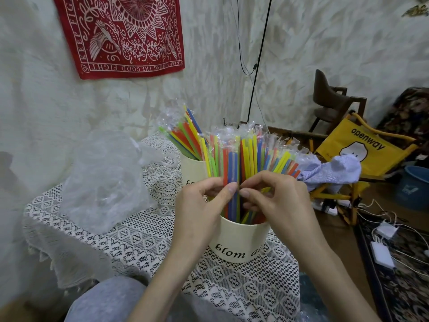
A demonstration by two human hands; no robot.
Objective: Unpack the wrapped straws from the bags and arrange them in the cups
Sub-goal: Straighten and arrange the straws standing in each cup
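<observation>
At frame centre, left hand [204,196] and right hand [276,196] pinch wrapped straws [243,156] standing in the near cup [239,242] on the table [144,238]; leaning straws might tip it

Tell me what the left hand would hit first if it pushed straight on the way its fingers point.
Most likely the wrapped coloured straws standing in the near cream cup: the left hand already pinches them, fingers pointing right, towards the right hand.
</observation>
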